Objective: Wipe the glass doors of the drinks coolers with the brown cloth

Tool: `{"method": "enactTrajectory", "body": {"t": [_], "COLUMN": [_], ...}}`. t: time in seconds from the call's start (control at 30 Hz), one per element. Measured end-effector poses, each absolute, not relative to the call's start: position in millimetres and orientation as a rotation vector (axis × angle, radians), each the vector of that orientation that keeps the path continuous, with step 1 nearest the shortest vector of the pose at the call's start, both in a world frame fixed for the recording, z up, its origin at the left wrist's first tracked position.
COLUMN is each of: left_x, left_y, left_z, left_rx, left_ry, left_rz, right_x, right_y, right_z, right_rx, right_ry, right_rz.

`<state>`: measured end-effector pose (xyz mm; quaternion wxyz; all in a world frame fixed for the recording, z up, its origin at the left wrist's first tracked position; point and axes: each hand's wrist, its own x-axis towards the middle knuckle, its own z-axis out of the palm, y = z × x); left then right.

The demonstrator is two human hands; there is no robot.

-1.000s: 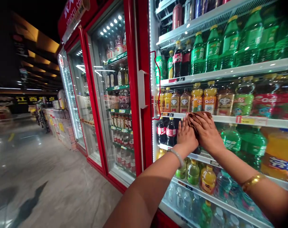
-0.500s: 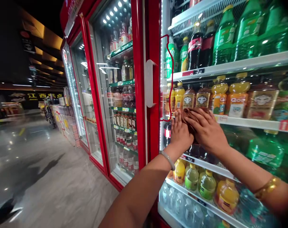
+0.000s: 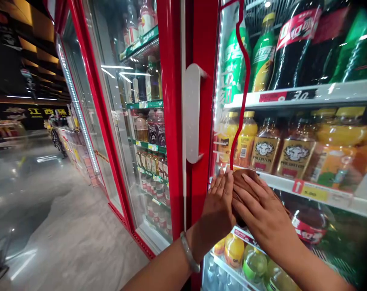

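A folded brown cloth (image 3: 247, 171) lies against the glass door of a red drinks fridge, just right of the door's white handle (image 3: 192, 113). Over the cloth, my right hand (image 3: 262, 210) presses with its fingers slightly bent, covering most of it. Beside it, my left hand (image 3: 218, 206) rests flat towards the glass with fingers stretched, its thumb side against the cloth. Whether the left fingers pin part of the cloth is hidden. A red printed line (image 3: 244, 93) on the glass runs down to the fingertips. A pale bangle (image 3: 189, 252) circles my left wrist.
Behind the glass stand cola bottles (image 3: 298, 44), green soda bottles (image 3: 236, 60) and gold-labelled bottles (image 3: 295, 153) on white shelves. Another glass-doored fridge section (image 3: 147, 141) adjoins on the left. Grey floor (image 3: 71, 234) stretches along the fridges, with stacked goods (image 3: 77, 145) farther back.
My view has come closer to the door, so handle and bottles look larger. Both hands and the cloth appear lower in view, still together against the glass. The gold bangle has left view.
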<state>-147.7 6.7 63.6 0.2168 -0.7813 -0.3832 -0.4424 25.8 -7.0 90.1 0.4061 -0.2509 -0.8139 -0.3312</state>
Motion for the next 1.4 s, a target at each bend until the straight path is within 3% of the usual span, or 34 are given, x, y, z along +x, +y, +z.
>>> {"method": "enactTrajectory", "body": {"t": [0.17, 0.3, 0.4, 0.57, 0.67, 0.77, 0.93, 1.03, 1.27, 1.4], "left_x": [-162.9, -170.7, -172.3, -187.1, -201.1, -207.6, -209.9, -220.5, -258.3, -258.3], "left_y": [9.2, 4.5, -2.0, -18.3, -18.8, -9.3, 9.3, 16.7, 28.5, 44.9], "left_z": [176.5, 253.8, 269.7, 250.2, 260.6, 304.9, 419.4, 461.6, 416.4, 430.6], "left_rx": [-2.089, -2.115, -2.11, -2.123, -2.206, -2.258, -2.204, -2.202, -2.3, -2.231], "left_ry": [-1.101, -1.045, -1.109, -1.176, -1.105, -1.102, -0.994, -0.938, -0.836, -0.757], "left_rz": [-1.229, -1.247, -1.206, -0.946, -0.813, -0.813, -0.998, -1.074, -1.035, -1.101], "right_x": [4.0, -10.1, -16.9, -22.5, -29.6, -39.9, -57.5, -70.5, -89.9, -85.0], "right_y": [6.6, 13.5, 13.6, 8.5, 8.4, 12.3, 25.1, 32.0, 31.8, 39.1], "right_z": [201.8, 276.7, 290.3, 263.4, 271.8, 317.3, 430.4, 467.3, 419.2, 444.7], "right_rx": [-0.623, -0.663, -0.684, -0.687, -0.672, -0.673, -0.715, -0.729, -0.728, -0.653], "right_ry": [-1.977, -1.92, -1.915, -1.947, -1.954, -1.926, -1.823, -1.74, -1.86, -1.878], "right_rz": [-1.033, -0.967, -0.875, -0.841, -0.875, -0.889, -0.912, -0.936, -0.971, -1.046]}}
